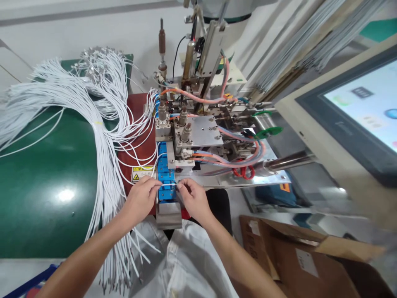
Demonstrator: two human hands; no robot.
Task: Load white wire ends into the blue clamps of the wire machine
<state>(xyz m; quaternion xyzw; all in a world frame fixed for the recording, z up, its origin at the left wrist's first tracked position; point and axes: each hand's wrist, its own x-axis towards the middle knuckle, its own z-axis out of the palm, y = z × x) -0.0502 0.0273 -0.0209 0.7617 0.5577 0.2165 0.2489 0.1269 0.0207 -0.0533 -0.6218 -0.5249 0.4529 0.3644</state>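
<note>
pale wall point(62, 29) along the far side, green bench point(46, 186) at left, glossy under a bright reflection. draped over the bench and down its right edge, a thick bundle of white cables point(104, 169), near ends dark-tipped and dangling beside a pale-clothed lap point(201, 256).

left hand point(141, 200), just left of a row of blue fixtures point(167, 194): thumb and forefinger pinched together on a white wire point(168, 184), remaining fingers curled. right hand point(194, 200), just right of the same row: thumb and forefinger brought together around the wire's right part, barely any gap between; exact grip at the tip too small to make out.

between both hands, a thin, straight, nearly level stretch of wire, crossing the near part of the blue row; touching or slightly above, impossible to say. portion beyond the left fingers hidden.

farther along, more white strands leading right from the bundle over a red-brown panel point(136, 114) toward the fixtures. right of these, a metal machine point(200, 130) with orange tubing point(198, 98); at far right, a tilted screen point(369, 99); near right, a cardboard box point(297, 248).
</note>
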